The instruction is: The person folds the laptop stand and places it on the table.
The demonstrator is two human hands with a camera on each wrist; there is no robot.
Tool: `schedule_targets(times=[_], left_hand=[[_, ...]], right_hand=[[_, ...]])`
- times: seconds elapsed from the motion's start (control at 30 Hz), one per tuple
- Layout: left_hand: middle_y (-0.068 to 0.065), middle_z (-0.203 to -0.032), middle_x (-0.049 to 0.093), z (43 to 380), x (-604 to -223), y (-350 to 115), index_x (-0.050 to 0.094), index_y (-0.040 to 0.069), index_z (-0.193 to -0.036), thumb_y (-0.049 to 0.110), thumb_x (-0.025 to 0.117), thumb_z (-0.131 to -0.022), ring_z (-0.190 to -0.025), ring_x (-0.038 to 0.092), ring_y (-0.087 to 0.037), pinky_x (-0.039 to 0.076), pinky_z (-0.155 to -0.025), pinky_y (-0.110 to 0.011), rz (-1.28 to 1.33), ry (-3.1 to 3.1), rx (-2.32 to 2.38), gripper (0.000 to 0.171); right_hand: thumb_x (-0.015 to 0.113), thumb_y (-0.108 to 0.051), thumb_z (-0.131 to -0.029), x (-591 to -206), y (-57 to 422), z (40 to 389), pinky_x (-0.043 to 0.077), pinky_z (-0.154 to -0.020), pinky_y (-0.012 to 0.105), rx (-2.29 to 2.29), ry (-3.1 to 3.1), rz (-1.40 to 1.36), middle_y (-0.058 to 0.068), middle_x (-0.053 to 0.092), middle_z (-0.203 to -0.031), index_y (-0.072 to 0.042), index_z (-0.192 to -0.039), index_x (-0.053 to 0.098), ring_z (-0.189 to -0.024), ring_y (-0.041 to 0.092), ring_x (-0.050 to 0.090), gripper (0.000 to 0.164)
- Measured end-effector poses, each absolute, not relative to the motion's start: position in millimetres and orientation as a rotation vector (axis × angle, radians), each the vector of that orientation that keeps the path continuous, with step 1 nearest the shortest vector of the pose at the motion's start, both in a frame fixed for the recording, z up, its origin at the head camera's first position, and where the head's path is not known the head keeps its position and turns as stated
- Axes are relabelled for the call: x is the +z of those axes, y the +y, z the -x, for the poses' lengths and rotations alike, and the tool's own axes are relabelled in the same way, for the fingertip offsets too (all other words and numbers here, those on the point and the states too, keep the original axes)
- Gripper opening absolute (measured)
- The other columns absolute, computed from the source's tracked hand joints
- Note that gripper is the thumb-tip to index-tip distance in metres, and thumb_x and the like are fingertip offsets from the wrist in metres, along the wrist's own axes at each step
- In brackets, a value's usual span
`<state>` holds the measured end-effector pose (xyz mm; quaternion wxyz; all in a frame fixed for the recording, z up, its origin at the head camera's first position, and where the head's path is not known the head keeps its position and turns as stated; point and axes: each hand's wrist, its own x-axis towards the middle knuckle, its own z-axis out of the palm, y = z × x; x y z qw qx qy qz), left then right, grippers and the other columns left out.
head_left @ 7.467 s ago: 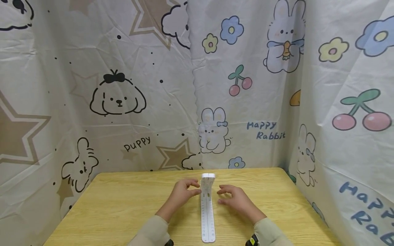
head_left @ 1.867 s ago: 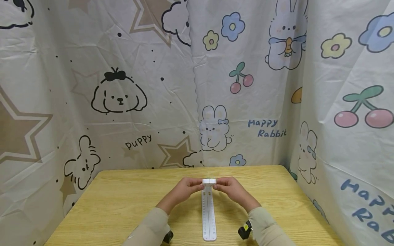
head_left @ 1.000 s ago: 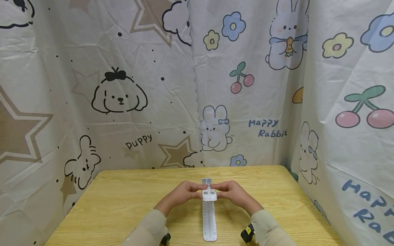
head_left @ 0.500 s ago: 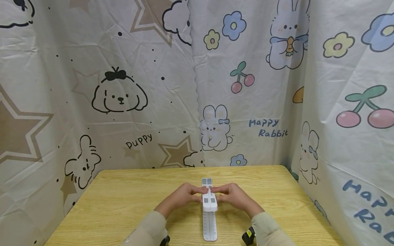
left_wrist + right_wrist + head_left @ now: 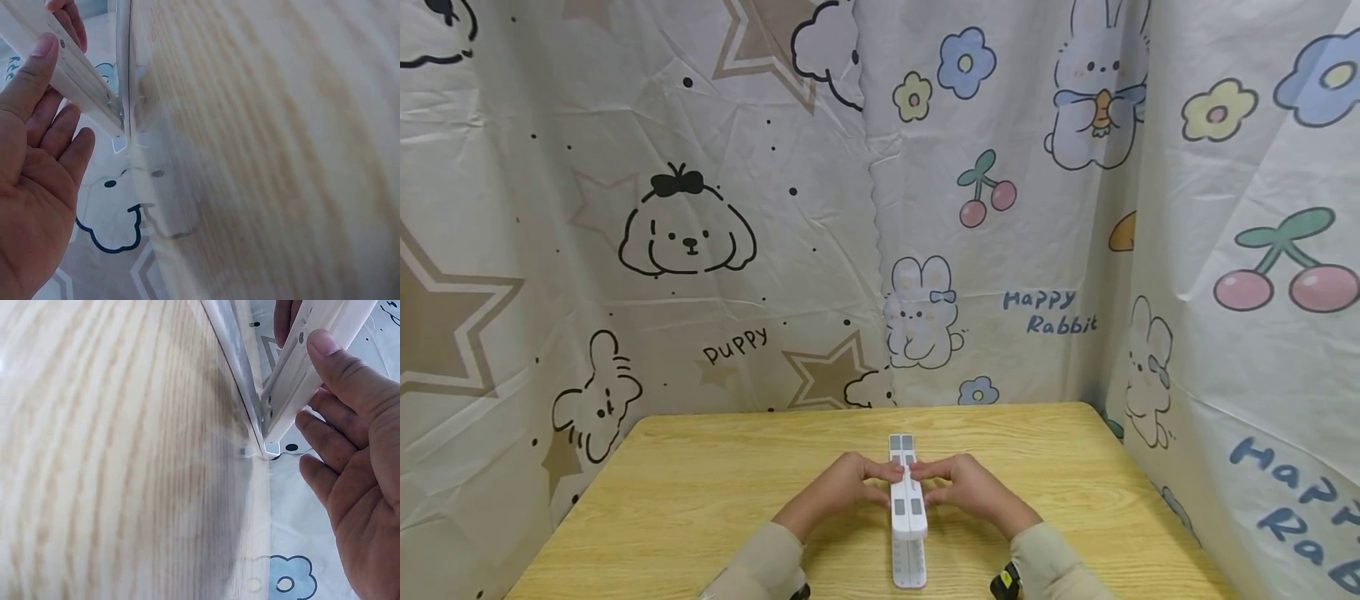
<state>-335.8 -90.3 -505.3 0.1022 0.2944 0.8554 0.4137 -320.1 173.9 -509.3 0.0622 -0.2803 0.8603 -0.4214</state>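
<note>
A white folding laptop stand [image 5: 909, 521] with grey pads stands lengthwise on the table, its two rails side by side. Its upper arm slopes over the lower base bar [image 5: 909, 571], joined at the far end, with a narrow gap at the near end. My left hand [image 5: 838, 487] pinches the upper arm from the left, fingers on top and thumb at the side. From the right, my right hand [image 5: 981, 492] pinches the same arm. In the left wrist view the thumb [image 5: 40, 56] presses the arm's side; the right wrist view shows the other thumb [image 5: 331, 353] likewise.
The wood-grain table [image 5: 700, 500] carries the stand near its middle. Printed curtains [image 5: 820, 208] hang behind it and along both sides. Dark wrist devices [image 5: 1006, 581] sit at the sleeve cuffs.
The stand's upper arm has swung toward me and down, from raised at the far end to low over the base. Both hands, first apart from the stand, now grip it and have followed the arm.
</note>
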Motion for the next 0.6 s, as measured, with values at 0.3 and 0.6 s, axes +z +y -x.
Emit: schedule_targets(times=[0.3,0.6], left_hand=[[0.006,-0.139,0.063,334.7,-506.4,-87.7,0.075,0.024,-0.122,0.022,0.087,-0.076,-0.135,0.056,-0.014,0.039,-0.118,-0.042,-0.844,2.545,1.149,0.048],[0.003,-0.143,0.06,326.3,-508.2,-86.1,0.074,0.023,-0.124,0.019,0.087,-0.075,-0.136,0.055,-0.015,0.043,-0.115,-0.039,-0.838,2.512,1.17,0.051]], right_hand=[[0.084,-0.025,-0.084,-509.7,172.6,318.0,0.04,-0.114,0.059,-1.187,2.658,0.88,0.001,0.066,-0.137,-0.017,-0.124,0.075,-0.136,0.046,0.051,0.042],[0.085,-0.019,-0.082,-511.3,170.0,312.6,0.041,-0.112,0.059,-1.091,2.714,0.885,0.003,0.065,-0.138,-0.016,-0.122,0.076,-0.135,0.047,0.051,0.042]])
